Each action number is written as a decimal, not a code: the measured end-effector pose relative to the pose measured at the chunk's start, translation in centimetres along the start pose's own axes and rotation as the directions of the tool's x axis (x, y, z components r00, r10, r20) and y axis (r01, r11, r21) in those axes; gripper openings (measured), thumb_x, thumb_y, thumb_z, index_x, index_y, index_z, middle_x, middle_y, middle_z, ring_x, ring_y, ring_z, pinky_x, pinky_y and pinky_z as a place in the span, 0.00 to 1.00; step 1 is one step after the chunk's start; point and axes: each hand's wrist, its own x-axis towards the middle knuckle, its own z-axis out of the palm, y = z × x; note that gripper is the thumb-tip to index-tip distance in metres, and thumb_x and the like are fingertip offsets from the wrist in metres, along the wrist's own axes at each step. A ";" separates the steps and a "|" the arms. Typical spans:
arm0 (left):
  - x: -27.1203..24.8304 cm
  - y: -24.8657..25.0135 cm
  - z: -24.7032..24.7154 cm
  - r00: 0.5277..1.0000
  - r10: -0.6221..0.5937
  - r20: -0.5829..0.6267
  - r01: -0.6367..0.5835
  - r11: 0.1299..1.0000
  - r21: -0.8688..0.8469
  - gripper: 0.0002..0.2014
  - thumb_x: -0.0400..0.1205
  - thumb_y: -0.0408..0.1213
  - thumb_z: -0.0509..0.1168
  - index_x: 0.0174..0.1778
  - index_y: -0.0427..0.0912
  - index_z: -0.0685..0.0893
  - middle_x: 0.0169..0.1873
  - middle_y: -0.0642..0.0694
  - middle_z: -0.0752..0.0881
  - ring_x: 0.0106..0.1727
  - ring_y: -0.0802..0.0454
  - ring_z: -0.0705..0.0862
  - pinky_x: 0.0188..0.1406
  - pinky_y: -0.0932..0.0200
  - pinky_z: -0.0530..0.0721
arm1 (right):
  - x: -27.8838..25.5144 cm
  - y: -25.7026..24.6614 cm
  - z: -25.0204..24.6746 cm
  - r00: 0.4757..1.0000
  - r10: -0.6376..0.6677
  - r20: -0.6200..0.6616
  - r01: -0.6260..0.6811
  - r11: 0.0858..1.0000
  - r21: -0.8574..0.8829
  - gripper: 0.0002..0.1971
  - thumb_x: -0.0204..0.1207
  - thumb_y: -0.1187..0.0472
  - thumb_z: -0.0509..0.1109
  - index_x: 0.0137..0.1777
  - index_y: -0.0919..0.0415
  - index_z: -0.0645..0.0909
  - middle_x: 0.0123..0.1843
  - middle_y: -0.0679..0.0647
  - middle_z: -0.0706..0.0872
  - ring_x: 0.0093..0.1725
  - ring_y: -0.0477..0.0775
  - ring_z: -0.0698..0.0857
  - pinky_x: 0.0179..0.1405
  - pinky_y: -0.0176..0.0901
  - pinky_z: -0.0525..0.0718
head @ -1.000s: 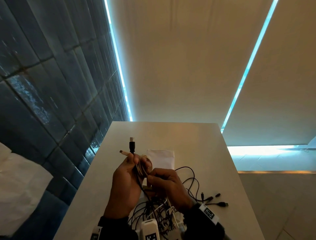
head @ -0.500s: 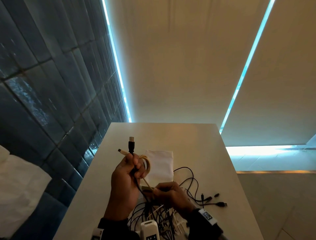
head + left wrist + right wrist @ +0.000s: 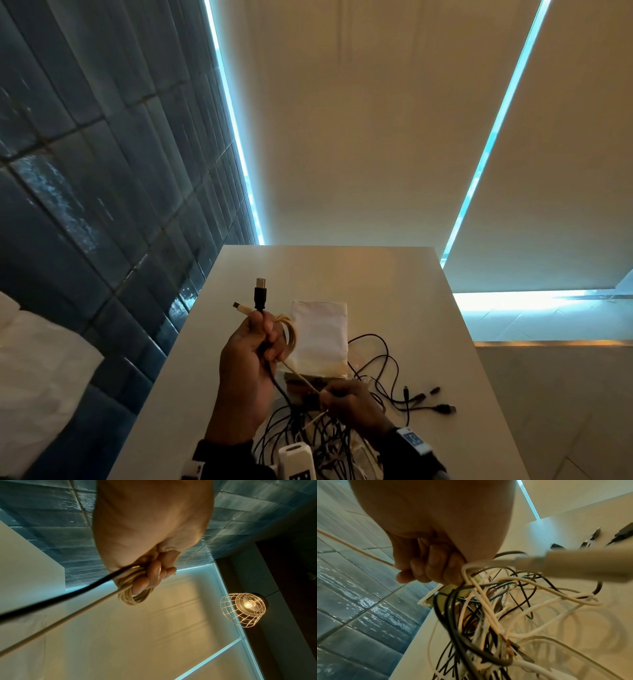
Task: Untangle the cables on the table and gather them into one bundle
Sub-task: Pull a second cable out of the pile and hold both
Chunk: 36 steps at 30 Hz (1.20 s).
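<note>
My left hand (image 3: 255,346) is raised above the table and grips a small coil of cream cable (image 3: 290,330) (image 3: 133,595) together with a black cable (image 3: 261,298) whose plug sticks up. The cream cable runs taut down to my right hand (image 3: 337,399) (image 3: 423,569), which pinches it just above the tangle. A heap of black and white cables (image 3: 308,435) (image 3: 488,608) lies on the white table (image 3: 394,291) under both hands. Loose black cable ends (image 3: 428,401) trail to the right.
A white pouch (image 3: 320,337) lies flat behind the tangle. A dark tiled wall (image 3: 102,171) runs along the table's left edge. A white device (image 3: 296,460) sits at the near edge. The far half of the table holds nothing else. A caged lamp (image 3: 243,608) hangs overhead.
My right hand has slid down and toward me along the cream cable, away from the left hand, pulling a length taut. The left hand keeps its grip and has barely moved.
</note>
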 end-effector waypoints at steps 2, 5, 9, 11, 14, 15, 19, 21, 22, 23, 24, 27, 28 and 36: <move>0.1 0.1 0.0 1.000 0.004 -0.004 -0.004 0.999 0.032 0.12 0.78 0.42 0.56 0.32 0.40 0.70 0.25 0.48 0.68 0.21 0.57 0.63 0.22 0.63 0.66 | 0.1 -0.4 0.1 0.999 -0.019 -0.047 0.019 1.000 -0.018 0.14 0.78 0.64 0.68 0.30 0.56 0.83 0.26 0.43 0.80 0.27 0.41 0.76 0.30 0.34 0.73; 0.4 0.3 -0.4 0.999 0.029 -0.028 -0.025 0.994 0.105 0.14 0.83 0.40 0.53 0.32 0.39 0.70 0.25 0.48 0.68 0.21 0.57 0.63 0.22 0.63 0.65 | 0.1 -2.2 0.2 0.985 -0.031 -0.171 0.034 0.999 0.015 0.13 0.78 0.66 0.68 0.31 0.59 0.82 0.27 0.47 0.80 0.28 0.45 0.78 0.28 0.34 0.75; 0.5 0.1 -0.4 0.996 0.046 -0.072 -0.029 0.975 0.221 0.18 0.88 0.38 0.49 0.32 0.39 0.70 0.24 0.48 0.68 0.21 0.56 0.62 0.24 0.60 0.63 | -0.9 -7.3 0.6 0.983 -0.076 -0.170 0.113 0.968 0.224 0.08 0.81 0.70 0.64 0.41 0.71 0.79 0.30 0.55 0.74 0.20 0.40 0.76 0.19 0.31 0.76; 0.5 -0.2 -0.2 0.996 0.037 -0.080 -0.015 0.963 0.268 0.19 0.88 0.39 0.49 0.32 0.39 0.70 0.24 0.47 0.68 0.22 0.56 0.63 0.27 0.57 0.62 | -1.4 -9.6 1.0 0.979 -0.143 -0.145 0.180 0.942 0.283 0.07 0.82 0.70 0.63 0.44 0.73 0.78 0.29 0.55 0.70 0.17 0.39 0.73 0.16 0.30 0.74; 0.5 -0.6 0.1 0.992 0.023 -0.122 0.018 0.945 0.326 0.19 0.89 0.39 0.49 0.32 0.39 0.71 0.24 0.45 0.71 0.24 0.53 0.67 0.30 0.56 0.65 | -1.6 -11.7 1.9 0.948 -0.271 -0.165 0.305 0.923 0.235 0.08 0.83 0.68 0.64 0.45 0.74 0.78 0.25 0.49 0.71 0.20 0.41 0.69 0.20 0.31 0.70; 0.5 -0.6 0.1 0.989 0.019 -0.144 0.030 0.943 0.331 0.19 0.89 0.39 0.49 0.32 0.38 0.72 0.25 0.44 0.73 0.27 0.51 0.70 0.32 0.55 0.67 | -1.7 -12.0 2.2 0.937 -0.308 -0.166 0.340 0.914 0.220 0.08 0.83 0.67 0.64 0.45 0.72 0.79 0.25 0.46 0.72 0.22 0.42 0.68 0.21 0.32 0.69; 0.6 -0.7 0.0 0.982 0.002 -0.190 0.060 0.945 0.320 0.20 0.88 0.39 0.50 0.33 0.38 0.76 0.29 0.41 0.83 0.35 0.45 0.77 0.39 0.52 0.74 | -2.0 -12.4 2.8 0.907 -0.408 -0.103 0.420 0.885 0.202 0.07 0.83 0.64 0.65 0.44 0.65 0.80 0.27 0.44 0.74 0.25 0.44 0.69 0.24 0.35 0.70; 0.6 -0.5 -0.1 0.983 -0.040 -0.176 0.082 0.968 0.237 0.23 0.88 0.40 0.50 0.31 0.39 0.81 0.32 0.40 0.86 0.37 0.45 0.82 0.42 0.52 0.78 | -2.0 -12.2 3.0 0.903 -0.424 -0.074 0.430 0.886 0.175 0.07 0.82 0.62 0.67 0.43 0.63 0.82 0.30 0.46 0.78 0.28 0.44 0.73 0.28 0.39 0.74; 0.6 -0.4 -0.1 0.987 -0.059 -0.152 0.087 0.980 0.181 0.25 0.88 0.41 0.50 0.29 0.40 0.83 0.34 0.39 0.87 0.38 0.45 0.84 0.44 0.51 0.79 | -2.0 -11.9 3.0 0.905 -0.421 -0.057 0.425 0.892 0.158 0.07 0.81 0.61 0.67 0.42 0.62 0.82 0.31 0.48 0.79 0.29 0.47 0.73 0.31 0.43 0.75; 0.6 -0.3 -0.2 0.990 -0.068 -0.121 0.083 0.989 0.125 0.25 0.88 0.41 0.50 0.30 0.39 0.83 0.35 0.37 0.86 0.39 0.44 0.84 0.45 0.50 0.80 | -1.9 -11.6 3.0 0.910 -0.413 -0.040 0.414 0.898 0.148 0.07 0.80 0.60 0.67 0.43 0.61 0.83 0.31 0.49 0.78 0.30 0.50 0.73 0.33 0.47 0.75; 0.6 -0.1 -0.2 0.993 -0.067 -0.096 0.074 0.995 0.070 0.22 0.88 0.42 0.49 0.32 0.37 0.80 0.34 0.37 0.84 0.39 0.43 0.83 0.45 0.50 0.79 | -2.0 -11.2 2.9 0.916 -0.401 -0.027 0.401 0.904 0.150 0.08 0.80 0.59 0.67 0.43 0.61 0.84 0.31 0.52 0.78 0.31 0.52 0.74 0.34 0.51 0.75; 0.6 0.0 -0.2 0.995 -0.050 -0.089 0.045 0.998 -0.053 0.18 0.88 0.40 0.49 0.34 0.38 0.72 0.30 0.41 0.79 0.37 0.45 0.81 0.46 0.51 0.78 | -1.9 -10.3 2.6 0.934 -0.357 -0.006 0.351 0.913 0.208 0.09 0.80 0.58 0.68 0.44 0.63 0.85 0.32 0.65 0.75 0.33 0.58 0.73 0.37 0.55 0.75; 0.6 -0.1 -0.1 0.995 -0.046 -0.092 0.040 0.997 -0.071 0.18 0.87 0.40 0.50 0.33 0.38 0.72 0.29 0.42 0.79 0.37 0.46 0.80 0.46 0.52 0.78 | -1.9 -10.1 2.5 0.936 -0.351 -0.001 0.342 0.911 0.230 0.09 0.80 0.58 0.68 0.44 0.63 0.85 0.32 0.64 0.75 0.33 0.59 0.72 0.37 0.55 0.74; 0.3 0.1 0.3 0.999 0.013 -0.032 -0.016 0.995 -0.095 0.12 0.79 0.44 0.56 0.32 0.41 0.71 0.27 0.47 0.73 0.24 0.54 0.71 0.33 0.56 0.69 | -1.3 -7.7 1.8 0.947 -0.314 0.062 0.296 0.934 0.202 0.10 0.79 0.53 0.68 0.39 0.54 0.86 0.37 0.65 0.80 0.37 0.60 0.77 0.39 0.51 0.77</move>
